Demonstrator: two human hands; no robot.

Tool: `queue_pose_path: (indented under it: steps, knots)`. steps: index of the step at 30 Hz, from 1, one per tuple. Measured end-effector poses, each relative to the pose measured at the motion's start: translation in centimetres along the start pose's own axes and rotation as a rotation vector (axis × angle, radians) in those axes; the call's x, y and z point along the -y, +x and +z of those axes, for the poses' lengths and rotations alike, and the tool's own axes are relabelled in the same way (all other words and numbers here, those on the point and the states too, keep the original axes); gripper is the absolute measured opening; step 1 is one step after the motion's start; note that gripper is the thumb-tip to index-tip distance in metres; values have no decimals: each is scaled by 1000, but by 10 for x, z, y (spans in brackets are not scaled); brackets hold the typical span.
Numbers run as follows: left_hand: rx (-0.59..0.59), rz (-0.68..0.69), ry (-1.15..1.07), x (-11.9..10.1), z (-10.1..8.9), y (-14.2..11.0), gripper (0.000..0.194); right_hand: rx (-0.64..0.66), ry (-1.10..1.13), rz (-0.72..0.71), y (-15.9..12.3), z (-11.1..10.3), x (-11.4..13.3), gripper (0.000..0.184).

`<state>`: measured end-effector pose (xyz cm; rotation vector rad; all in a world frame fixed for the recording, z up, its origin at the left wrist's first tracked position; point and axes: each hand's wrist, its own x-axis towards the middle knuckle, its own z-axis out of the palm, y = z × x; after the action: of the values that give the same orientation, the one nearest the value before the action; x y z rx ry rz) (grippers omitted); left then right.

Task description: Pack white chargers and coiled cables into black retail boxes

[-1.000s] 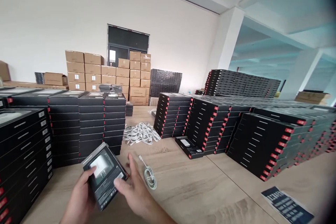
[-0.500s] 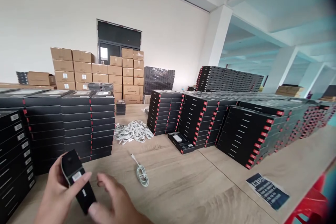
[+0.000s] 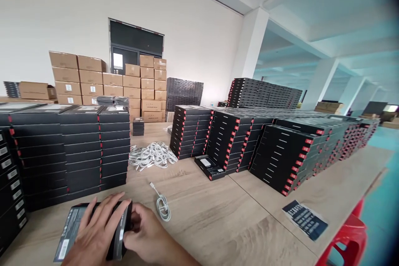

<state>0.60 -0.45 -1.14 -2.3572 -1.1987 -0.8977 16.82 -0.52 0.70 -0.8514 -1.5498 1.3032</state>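
A flat black product box (image 3: 70,228) lies face down at the table's near left edge, its printed back up. My left hand (image 3: 96,232) rests on top of it with the fingers spread flat. My right hand (image 3: 145,232) is at the box's right end, fingers curled against that end flap. A small coiled white cable (image 3: 162,207) lies on the wood just right of my hands. Further back sits a loose pile of white cables (image 3: 151,154).
Tall stacks of black boxes (image 3: 77,149) stand on the left, and more stacks with red tabs (image 3: 249,145) run along the right. One open box (image 3: 208,166) lies by them. A dark leaflet (image 3: 304,219) and a red stool (image 3: 349,237) sit at the right edge. Cardboard cartons (image 3: 93,79) line the wall.
The box was held up facing me, then turned on edge, and now lies face down on the table under my left hand. The view has swung to the right.
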Motion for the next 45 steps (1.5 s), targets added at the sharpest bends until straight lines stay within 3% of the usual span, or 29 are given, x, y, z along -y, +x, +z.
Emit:
queue_pose_path:
  steps: [9, 14, 17, 20, 24, 27, 30, 33, 36, 41, 45]
  knots:
    - [23, -61, -40, -11, 4, 3, 87, -300, -341, -35, 8, 2, -14, 36]
    - [38, -204, 7, -14, -1, 5, 80, -421, -512, -231, 1, -3, -4, 59]
    - [-18, -289, 77, -14, -1, 6, 72, -356, -746, -396, -1, -6, 7, 42]
    - [-86, -322, 115, -12, 1, 7, 73, -292, -815, -303, 0, -4, 10, 41]
    - [-113, -293, 121, -13, 4, 9, 75, -272, -663, -135, 4, 4, 6, 25]
    - [-91, -274, 120, -16, 1, 13, 73, -255, -499, -91, 6, 2, 6, 37]
    - [-28, -336, 125, -18, -6, 17, 73, -304, -323, -99, 10, -15, 10, 33]
    - [33, -402, 137, -13, -13, 18, 74, -328, -11, -70, 15, -40, 13, 26]
    - [114, -462, 173, -5, -14, 16, 73, -367, 255, 29, 20, -59, 10, 36]
    - [244, -609, 210, -3, -11, 14, 83, -417, 262, 88, 26, -65, 0, 47]
    - [329, -634, 193, 4, -13, 6, 84, -459, 206, 89, 29, -79, -2, 49]
